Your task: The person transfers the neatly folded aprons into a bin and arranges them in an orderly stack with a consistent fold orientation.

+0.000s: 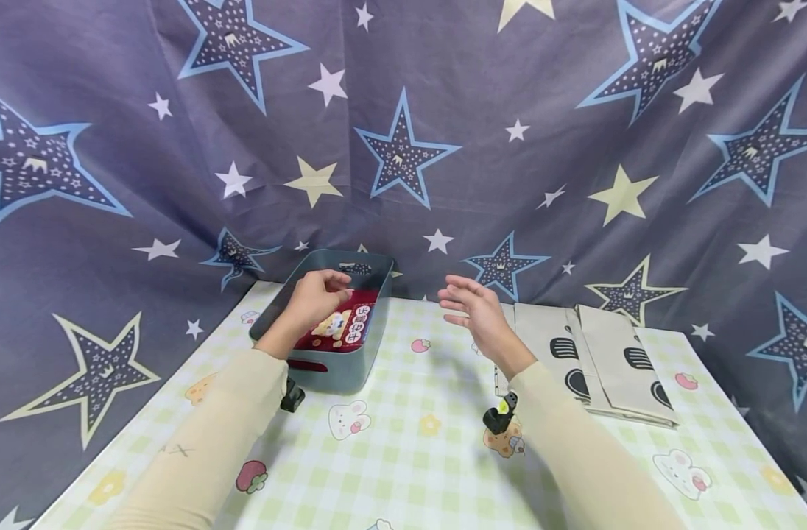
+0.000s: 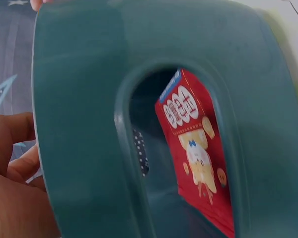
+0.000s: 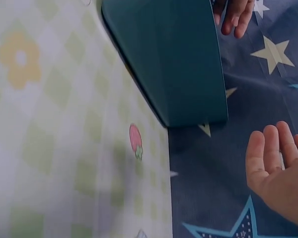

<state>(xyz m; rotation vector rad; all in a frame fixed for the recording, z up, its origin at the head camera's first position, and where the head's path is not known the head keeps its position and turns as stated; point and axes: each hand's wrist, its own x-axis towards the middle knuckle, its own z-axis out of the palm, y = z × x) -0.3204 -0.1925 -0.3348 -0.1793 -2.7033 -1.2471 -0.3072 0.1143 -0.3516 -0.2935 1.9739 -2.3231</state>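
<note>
packet [image 1: 342, 318], red, bears a cartoon [image 2: 200, 163], left hand [image 1: 314, 298] and right hand [image 1: 481, 313] with fingers loose

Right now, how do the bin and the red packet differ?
Colour: the bin is plain blue-green; the packet is red with cartoon and lettering prints.
Size: the bin is bigger; the packet fits within its walls.
Place: the bin stands on the table; the packet sits inside the bin.
Shared: both are left of centre in the head view.

Green-checked table [image 1: 403, 464] with teal bin [image 1: 370, 361] and, rightward, folded beige fabric [image 1: 618, 368].
</note>
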